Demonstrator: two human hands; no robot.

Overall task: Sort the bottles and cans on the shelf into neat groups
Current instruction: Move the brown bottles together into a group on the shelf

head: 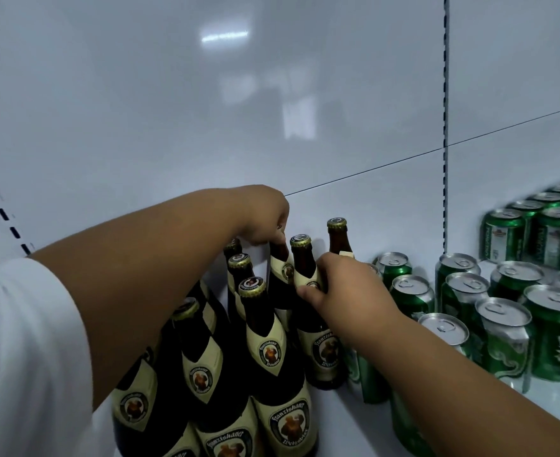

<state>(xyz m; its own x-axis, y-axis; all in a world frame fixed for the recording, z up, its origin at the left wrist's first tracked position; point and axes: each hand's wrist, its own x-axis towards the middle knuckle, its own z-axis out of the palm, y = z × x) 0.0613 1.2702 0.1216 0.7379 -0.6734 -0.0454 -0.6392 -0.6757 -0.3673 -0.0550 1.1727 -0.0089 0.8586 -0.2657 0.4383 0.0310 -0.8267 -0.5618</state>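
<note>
My left hand pinches rear bottle top, apparently; right hand fingers curled round neighbouring bottle neck. Slide both upright toward shelf back-left corner, clear of cans

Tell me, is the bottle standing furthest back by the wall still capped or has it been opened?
Capped. The rearmost bottle wears a gold crown cap seated on its brown neck, standing upright just beyond the right hand.
</note>
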